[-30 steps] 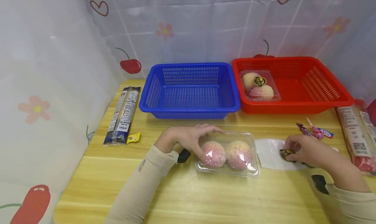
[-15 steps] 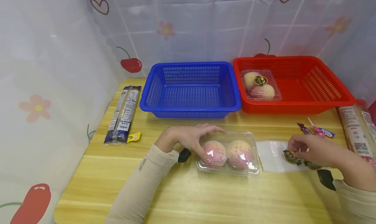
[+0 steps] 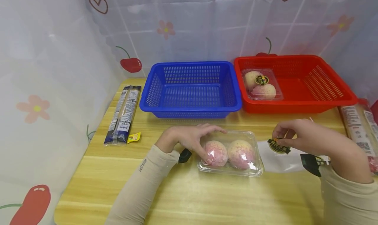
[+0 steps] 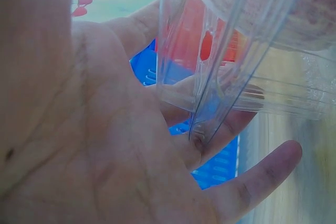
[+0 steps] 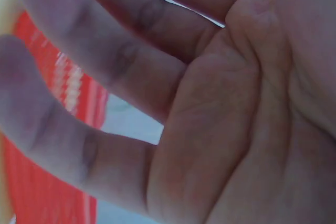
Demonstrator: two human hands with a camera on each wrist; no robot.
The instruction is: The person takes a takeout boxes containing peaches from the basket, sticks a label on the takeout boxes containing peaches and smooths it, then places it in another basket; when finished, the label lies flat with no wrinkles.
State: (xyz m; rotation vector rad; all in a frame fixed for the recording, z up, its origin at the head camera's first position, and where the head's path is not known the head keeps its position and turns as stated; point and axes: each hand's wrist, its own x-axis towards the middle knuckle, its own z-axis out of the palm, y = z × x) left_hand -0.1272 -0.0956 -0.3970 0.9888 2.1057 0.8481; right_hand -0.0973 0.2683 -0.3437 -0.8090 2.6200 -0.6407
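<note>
A clear plastic box (image 3: 233,173) with two round pink-and-yellow buns (image 3: 241,154) lies on the wooden table. My left hand (image 3: 190,140) grips its left end, thumb on the front of the lid and fingers spread along the back. In the left wrist view the box's clear edge (image 4: 231,72) crosses in front of those fingers. Thumb and fingertips of my right hand (image 3: 310,139) pinch a black-and-gold sticker (image 3: 279,147), just right of the box. The sticker overlaps a white backing sheet (image 3: 283,166). A second label (image 3: 322,160) shows partly behind the right wrist.
Behind the box stand a blue basket (image 3: 190,109) and a red basket (image 3: 301,107), the red one holding another bun box (image 3: 262,84) with a sticker. Long food packets (image 3: 124,115) and a yellow sweet (image 3: 134,137) lie left; another packet (image 3: 358,130) lies far right.
My right hand has drawn slightly right, then swung left toward the box with the sticker between its fingertips, now covering the small sweets behind it. My left hand has kept its hold.
</note>
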